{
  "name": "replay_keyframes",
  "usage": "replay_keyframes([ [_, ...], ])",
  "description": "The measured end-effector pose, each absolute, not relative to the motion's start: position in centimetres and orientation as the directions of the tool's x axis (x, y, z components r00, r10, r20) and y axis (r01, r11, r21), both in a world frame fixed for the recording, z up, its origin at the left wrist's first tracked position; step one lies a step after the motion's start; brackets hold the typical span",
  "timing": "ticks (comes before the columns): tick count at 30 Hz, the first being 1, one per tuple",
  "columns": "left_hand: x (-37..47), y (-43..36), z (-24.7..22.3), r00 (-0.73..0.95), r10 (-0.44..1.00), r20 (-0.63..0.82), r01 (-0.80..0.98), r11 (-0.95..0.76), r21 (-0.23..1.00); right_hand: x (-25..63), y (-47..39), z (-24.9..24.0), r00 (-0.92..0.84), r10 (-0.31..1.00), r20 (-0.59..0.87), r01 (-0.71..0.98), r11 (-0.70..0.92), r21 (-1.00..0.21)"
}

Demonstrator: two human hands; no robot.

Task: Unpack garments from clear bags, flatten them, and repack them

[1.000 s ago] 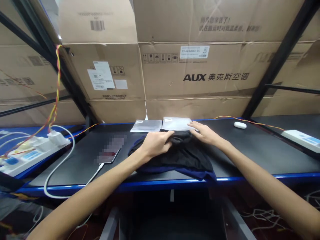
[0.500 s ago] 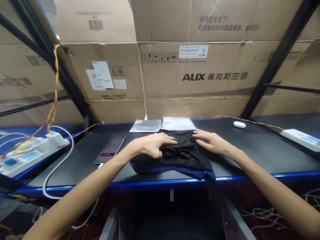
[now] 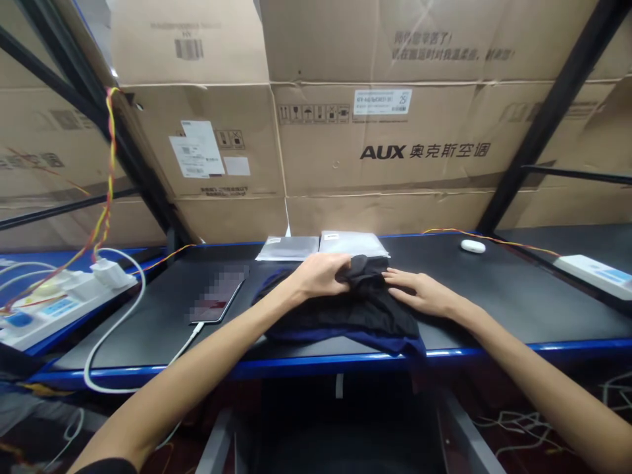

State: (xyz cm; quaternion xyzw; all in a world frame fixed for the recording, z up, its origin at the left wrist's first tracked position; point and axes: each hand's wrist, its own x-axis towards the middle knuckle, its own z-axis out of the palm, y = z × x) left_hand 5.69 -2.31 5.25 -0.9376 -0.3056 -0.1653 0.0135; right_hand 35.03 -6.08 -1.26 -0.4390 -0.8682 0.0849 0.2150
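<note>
Soft matt cloth garment [image 3: 365,313], seemingly knit

Single head view, worn at head height, aimed forward and slightly down. Bench [image 3: 494,296] seen close, at arm's reach; boxes [image 3: 385,145] directly behind it. Both forearms framed from bottom corners. No second view provided.

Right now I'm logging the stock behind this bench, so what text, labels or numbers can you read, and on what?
"AUX 奥克斯空调": printed on the middle box.
"25": on that box's white label; its smaller print is blurred.
Handling pictograms on the same box: too small to tell apart.
Grey Chinese line on the top box: blurred.
Barcode and left box's stickers: unreadable.
Phone screen: blurred.
</note>
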Motion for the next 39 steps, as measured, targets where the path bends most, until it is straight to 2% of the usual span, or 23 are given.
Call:
replay_keyframes([
  [3,8.2,-3.3,4.9,0.699,0.626,0.345,0.638,-0.764,0.094,35.0,-6.1,-1.1,-0.500,0.782,0.373,0.712,0.616,-0.337],
  [7,10.8,-4.2,3.6,0.727,0.651,0.220,0.657,-0.752,0.055,35.0,-6.1,-0.9,-0.379,0.819,0.431,0.770,0.537,-0.345],
  [10,10.9,-4.5,3.0,0.751,0.636,0.179,0.629,-0.771,0.102,34.7,-6.4,-0.6,-0.332,0.841,0.427,0.776,0.501,-0.383],
  [15,9.0,-4.5,3.6,0.745,0.632,0.214,0.557,-0.766,0.322,33.4,-7.3,0.1,-0.328,0.853,0.407,0.754,0.495,-0.431],
  [21,8.7,-4.2,2.8,0.676,0.653,0.342,0.565,-0.757,0.328,33.2,-6.9,-1.0,-0.417,0.835,0.359,0.771,0.534,-0.346],
  [27,7.5,-4.0,3.4,0.531,0.738,0.417,0.538,-0.673,0.506,34.0,-6.4,-2.1,-0.462,0.809,0.362,0.770,0.569,-0.288],
  [30,5.6,-4.1,4.0,0.437,0.788,0.433,0.569,-0.615,0.546,34.1,-6.3,-2.0,-0.470,0.813,0.342,0.779,0.565,-0.272],
  [34,2.7,-4.6,3.9,0.327,0.856,0.400,0.754,-0.491,0.435,34.4,-6.2,-1.9,-0.481,0.810,0.336,0.777,0.571,-0.263],
  [39,0.5,-5.5,3.2,0.335,0.934,0.120,0.918,-0.353,0.180,34.7,-6.1,-1.9,-0.494,0.811,0.314,0.775,0.574,-0.264],
])
